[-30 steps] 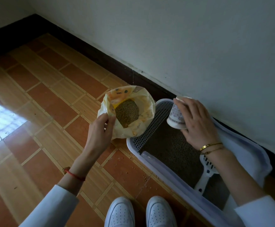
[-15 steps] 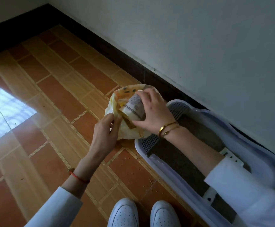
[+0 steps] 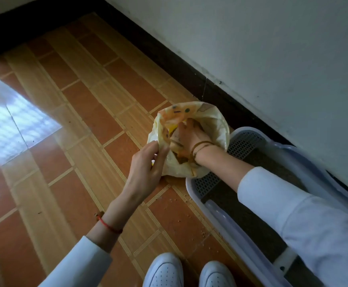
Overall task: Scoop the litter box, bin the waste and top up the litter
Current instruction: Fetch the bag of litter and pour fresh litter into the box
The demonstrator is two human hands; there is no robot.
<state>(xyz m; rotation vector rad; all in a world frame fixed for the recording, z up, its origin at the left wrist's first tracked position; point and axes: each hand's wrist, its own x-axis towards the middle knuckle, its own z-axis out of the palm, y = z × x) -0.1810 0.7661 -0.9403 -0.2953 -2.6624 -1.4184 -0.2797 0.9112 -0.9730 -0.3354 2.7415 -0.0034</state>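
A yellow plastic litter bag [image 3: 214, 119] stands open on the tiled floor beside the litter box [image 3: 229, 222]. My left hand [image 3: 148, 164] pinches the bag's near rim and holds the mouth open. My right hand [image 3: 189, 137] reaches down inside the bag and grips a small patterned cup [image 3: 175, 139], which is mostly hidden by the hand and the bag. The white litter box has a perforated step at its left end and dark litter [image 3: 258, 228] inside. My right forearm crosses over it.
A white wall with a dark skirting board [image 3: 189, 75] runs right behind the bag and box. My two white shoes [image 3: 187, 270] stand on the floor at the bottom edge. Loose litter grains lie scattered on the tiles next to the box.
My right hand has carried the cup from above the litter box over to the bag and pushed it down inside. My left hand has kept hold of the bag's rim.
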